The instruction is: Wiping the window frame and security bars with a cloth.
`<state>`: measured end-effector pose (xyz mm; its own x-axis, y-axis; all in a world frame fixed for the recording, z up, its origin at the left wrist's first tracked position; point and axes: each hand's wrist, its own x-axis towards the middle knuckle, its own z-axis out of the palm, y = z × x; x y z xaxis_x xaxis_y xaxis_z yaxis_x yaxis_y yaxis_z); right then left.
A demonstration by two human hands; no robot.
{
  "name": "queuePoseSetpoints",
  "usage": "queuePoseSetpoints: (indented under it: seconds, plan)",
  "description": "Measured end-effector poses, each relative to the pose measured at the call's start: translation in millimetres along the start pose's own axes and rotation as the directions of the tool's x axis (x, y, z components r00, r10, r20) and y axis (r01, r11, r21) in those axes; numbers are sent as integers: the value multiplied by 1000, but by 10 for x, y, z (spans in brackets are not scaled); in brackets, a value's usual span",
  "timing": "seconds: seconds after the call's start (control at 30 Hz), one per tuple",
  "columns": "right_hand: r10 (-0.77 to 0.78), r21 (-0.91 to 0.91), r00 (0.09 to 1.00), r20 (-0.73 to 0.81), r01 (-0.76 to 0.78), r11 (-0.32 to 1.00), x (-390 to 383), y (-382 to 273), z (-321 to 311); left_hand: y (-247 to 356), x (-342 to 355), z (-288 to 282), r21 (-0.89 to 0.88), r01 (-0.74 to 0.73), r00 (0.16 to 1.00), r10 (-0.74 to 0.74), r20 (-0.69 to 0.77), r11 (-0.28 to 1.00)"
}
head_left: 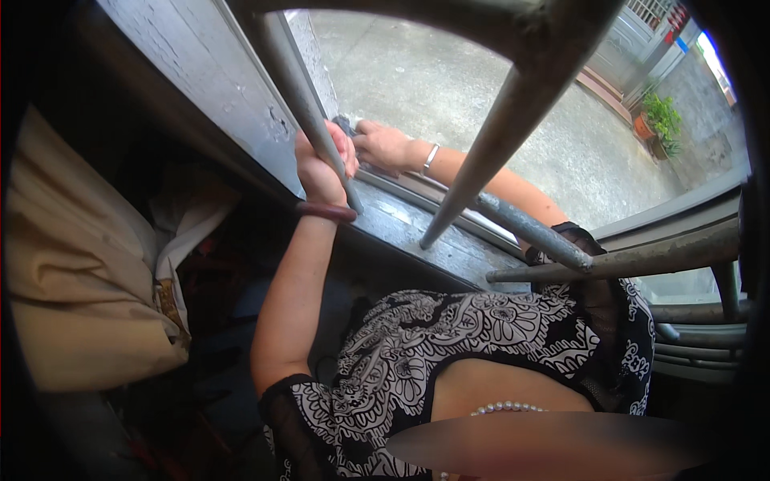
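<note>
My left hand is closed around an upright grey metal bar of the window grille, just above the sill. A dark red bangle circles that wrist. My right arm reaches out past the bars, a silver bracelet on its wrist. At the outer corner of the window frame, my right hand has its fingers bent against a small dark grey crumpled thing, which looks like a rag. Part of it is hidden by the fingers and the left hand. Beneath both hands runs the metal window sill.
More thick grille bars cross in front of me and to the right. A pale, worn window frame rises at the left. Beige cloth hangs at the far left. Outside lie a concrete yard and a potted plant.
</note>
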<state>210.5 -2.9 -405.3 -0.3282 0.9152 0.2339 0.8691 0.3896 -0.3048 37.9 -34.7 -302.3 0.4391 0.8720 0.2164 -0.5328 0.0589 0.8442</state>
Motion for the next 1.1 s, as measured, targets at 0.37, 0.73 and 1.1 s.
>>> queuePoseSetpoints:
  seconds: [0.37,0.73,1.1]
  plan:
    - [178,446,789,588,-499,743,-665,831,118,-489,311,-89,134,74,995,-63,-81,988]
    - [200,178,586,785,-524,833,-1752,1378,262,-609,120,-143,227,61,982,-17,-189,972]
    - [42,358,955,293,-150,922,-660,434,113,-388,-101,165,133,-53,996,61,-57,990]
